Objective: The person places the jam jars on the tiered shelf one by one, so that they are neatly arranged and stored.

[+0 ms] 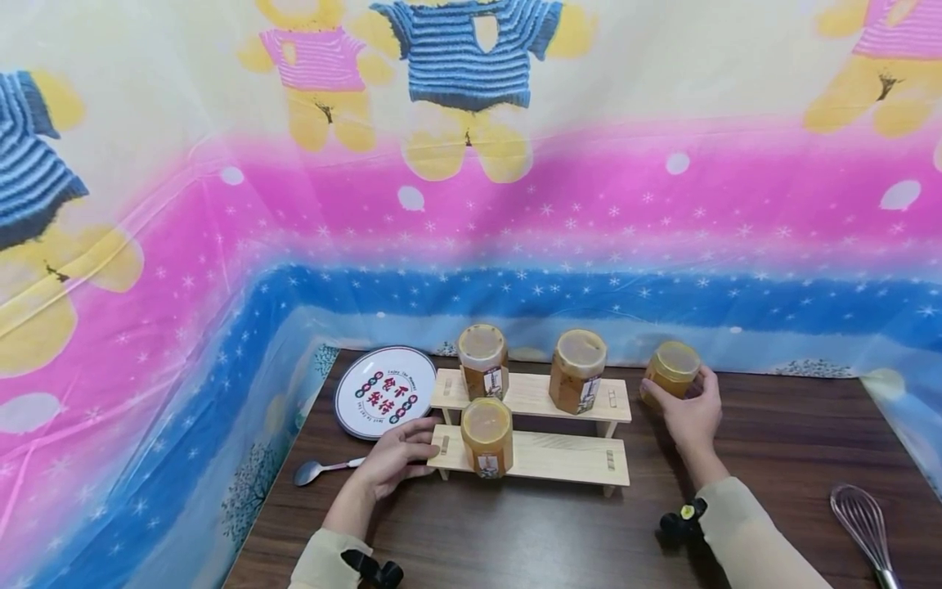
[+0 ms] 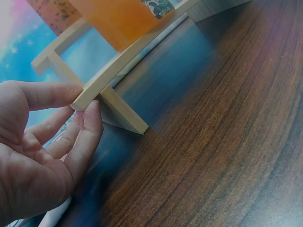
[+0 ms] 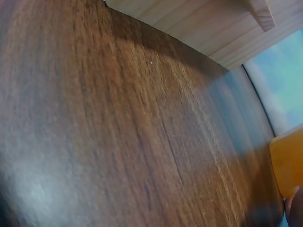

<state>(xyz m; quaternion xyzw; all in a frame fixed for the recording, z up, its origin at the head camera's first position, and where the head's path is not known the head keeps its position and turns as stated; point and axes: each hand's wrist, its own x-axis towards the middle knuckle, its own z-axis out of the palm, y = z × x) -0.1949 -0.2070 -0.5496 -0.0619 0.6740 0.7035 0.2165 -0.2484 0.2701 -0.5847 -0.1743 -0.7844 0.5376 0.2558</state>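
Observation:
A two-step wooden rack (image 1: 567, 454) stands mid-table. My left hand (image 1: 397, 460) pinches the left end of its lower step; in the left wrist view, thumb and fingers (image 2: 90, 118) close on the board's edge. One jar (image 1: 487, 438) of orange contents sits on the lower step toward the left. Two more, a left jar (image 1: 483, 360) and a right jar (image 1: 580, 372), stand on the upper step. Right of the rack, my right hand (image 1: 692, 409) grips a yellow-orange jar (image 1: 673, 372) between thumb and fingers. Only an edge of that jar (image 3: 289, 163) shows in the right wrist view.
A white plate (image 1: 353, 384) with red characters lies left of the rack, partly under its end. A spoon (image 1: 316, 470) lies beside my left hand. At the right front is a wire whisk (image 1: 861, 519). A patterned cloth (image 1: 589, 204) hangs behind the dark wooden table (image 1: 530, 540).

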